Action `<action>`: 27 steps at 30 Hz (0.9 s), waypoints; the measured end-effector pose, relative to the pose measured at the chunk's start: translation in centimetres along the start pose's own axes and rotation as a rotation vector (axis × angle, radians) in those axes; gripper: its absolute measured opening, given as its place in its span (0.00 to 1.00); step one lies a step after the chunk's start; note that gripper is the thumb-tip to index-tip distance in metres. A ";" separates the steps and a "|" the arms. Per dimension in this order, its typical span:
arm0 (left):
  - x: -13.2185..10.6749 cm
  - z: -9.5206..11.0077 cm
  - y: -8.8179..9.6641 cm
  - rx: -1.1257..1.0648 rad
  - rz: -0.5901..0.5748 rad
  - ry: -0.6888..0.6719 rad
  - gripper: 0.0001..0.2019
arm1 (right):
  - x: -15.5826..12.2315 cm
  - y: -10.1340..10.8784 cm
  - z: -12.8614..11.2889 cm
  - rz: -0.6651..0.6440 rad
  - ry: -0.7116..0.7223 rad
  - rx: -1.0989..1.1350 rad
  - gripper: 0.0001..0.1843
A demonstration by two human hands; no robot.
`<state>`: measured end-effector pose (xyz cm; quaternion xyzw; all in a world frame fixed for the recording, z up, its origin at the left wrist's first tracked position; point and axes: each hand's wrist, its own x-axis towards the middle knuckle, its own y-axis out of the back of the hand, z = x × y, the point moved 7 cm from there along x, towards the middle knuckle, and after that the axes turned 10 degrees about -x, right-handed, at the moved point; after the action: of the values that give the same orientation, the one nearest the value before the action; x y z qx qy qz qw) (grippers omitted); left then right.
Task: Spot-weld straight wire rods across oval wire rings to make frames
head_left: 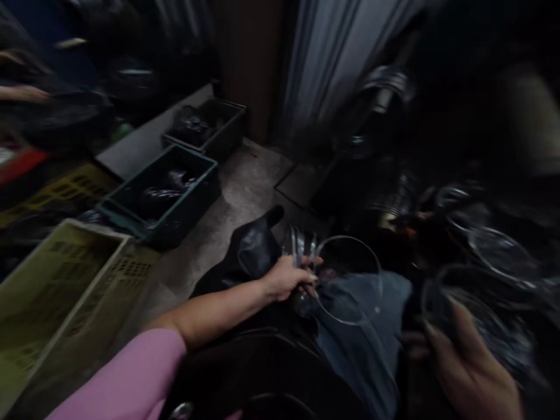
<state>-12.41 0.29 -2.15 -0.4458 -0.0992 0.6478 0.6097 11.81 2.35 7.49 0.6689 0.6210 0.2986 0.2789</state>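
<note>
My left hand (289, 279), at the end of a pink sleeve, is closed on a thin, clear hoop (380, 286). More shiny, curved bands (298, 245) stand up right at its fingers; whether they are also gripped I cannot tell. A grey-blue cloth (363, 344) lies across my lap, behind and below the hoop. To the right, my right hand (475, 361) is blurred, with thumb and fingers closed round the near-left edge of a dark ring (431, 291). Its exact kind is hard to make out.
Shiny hoops (503, 254) are piled at the right, beside dark machinery with a pale cylinder (384, 99). On the left stand a yellow crate (65, 291), a green crate (188, 198) with dark shiny pieces, and another bin (227, 128). Another person's hand (28, 93) shows at upper left.
</note>
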 end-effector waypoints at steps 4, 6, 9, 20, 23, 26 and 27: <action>1.6 1.1 -0.5 0.064 0.031 -0.042 0.23 | -0.3 0.3 2.8 0.416 0.099 -0.139 0.24; 2.2 1.1 -1.0 0.093 0.033 -0.038 0.22 | -0.4 -1.4 4.7 0.312 0.151 -0.255 0.23; 2.8 0.9 -1.9 0.136 0.018 -0.023 0.22 | -0.9 -2.1 6.1 0.170 0.162 -0.224 0.21; 3.7 0.2 -4.8 0.146 -0.047 0.000 0.22 | -0.8 -4.8 -4.7 -0.375 0.616 -0.224 0.25; 3.4 0.2 -5.1 0.122 -0.049 0.014 0.22 | -1.3 -6.2 -5.5 -0.470 0.648 -0.392 0.42; 3.1 0.4 -5.3 0.096 -0.050 0.020 0.21 | -1.4 -6.9 -6.1 -0.485 0.673 -0.469 0.36; 3.1 0.4 -5.4 0.091 -0.057 0.021 0.21 | -1.2 -7.1 -6.1 -0.474 0.659 -0.494 0.34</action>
<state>-8.48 4.42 0.28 -0.4213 -0.0759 0.6295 0.6485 2.46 1.70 6.20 0.2920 0.7225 0.5615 0.2782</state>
